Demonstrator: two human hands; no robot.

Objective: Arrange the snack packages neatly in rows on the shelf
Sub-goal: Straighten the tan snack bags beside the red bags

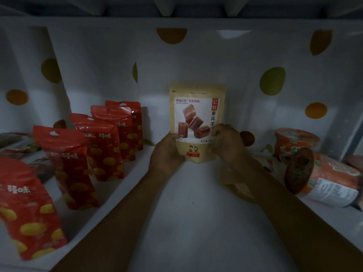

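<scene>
Yellow pouch (196, 107): one, upright at the middle of the shelf (186, 213) near the back, its base on or just above the white surface; I cannot tell which.
Pouch writing: "公社" in a red strip, "果丹皮" in black below it, and a red line "鲜果打浆·软糯酸甜" across the top of the white panel. The picture shows four brown-red fruit rolls. The smaller print is too blurred to read.
Left hand (167, 152): fingers curled round the pouch's lower left edge, gripping it.
Right hand (227, 142): fingers curled round the lower right edge, gripping it too.
Red pouches (67, 169): five, standing in one slanting row on the left, from front to back, well apart from the yellow pouch.
Red pouch writing: brand "百草味" in white, and "果仁" partly readable on one. Yellow ovals are printed below.
Cups (294, 142): on the right, one upright at the back, one lying on its side with its base facing out, and part of a third at the edge. Their labels are unreadable.
Far left: flat dark packets (11, 138), too blurred to count.
Wall (216, 65): white with orange and green dots.
</scene>
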